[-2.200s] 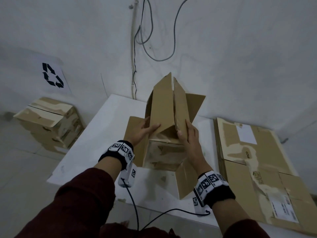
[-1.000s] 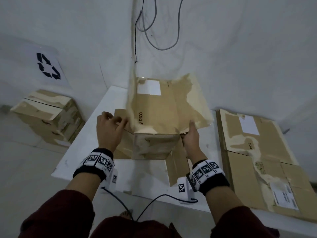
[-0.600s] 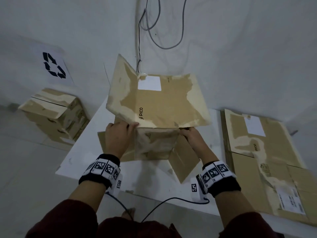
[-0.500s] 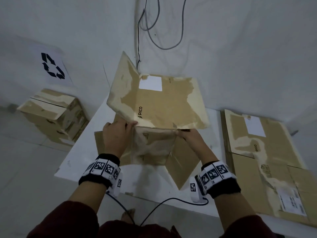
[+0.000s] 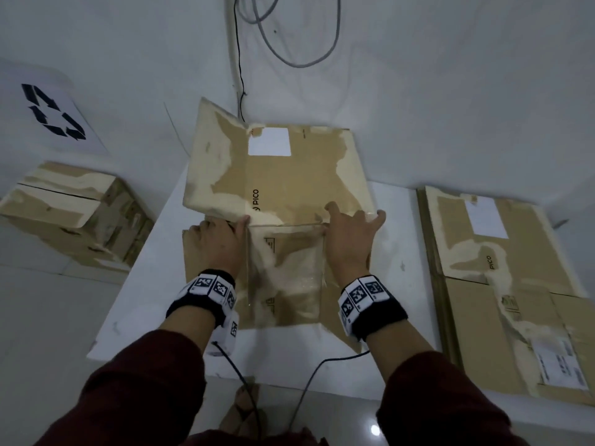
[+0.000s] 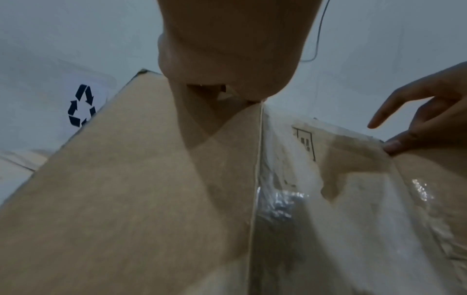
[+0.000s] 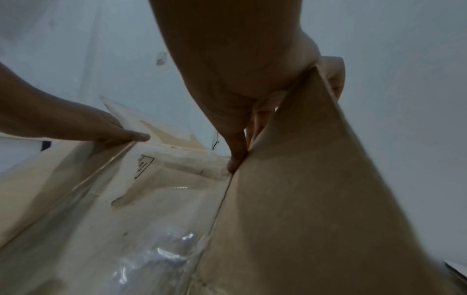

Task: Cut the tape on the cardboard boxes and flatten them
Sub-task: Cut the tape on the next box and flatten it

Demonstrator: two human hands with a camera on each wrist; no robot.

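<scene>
A brown cardboard box (image 5: 289,178) with a white label and "PICO" print lies collapsed on the white table (image 5: 154,252). Its near flap (image 5: 286,278) carries shiny clear tape (image 6: 280,201). My left hand (image 5: 219,243) rests on the left flap, fingers straight at the fold under the raised left edge of the big panel. My right hand (image 5: 351,243) presses the fold on the right with spread fingers, the outer one reaching the panel's right edge. In the right wrist view the right thumb (image 7: 237,159) sits in the crease beside the right flap (image 7: 328,199).
A stack of flattened boxes (image 5: 502,284) lies on the table to the right. Taped boxes (image 5: 70,214) stand on the floor at left under a recycling sign (image 5: 51,114). Cables (image 5: 289,43) hang on the wall behind. Wrist-camera leads trail off the table's front edge.
The box stood upright with its flaps up; it has been tipped over and folded down toward the table. Both hands moved from its sides onto the fold line.
</scene>
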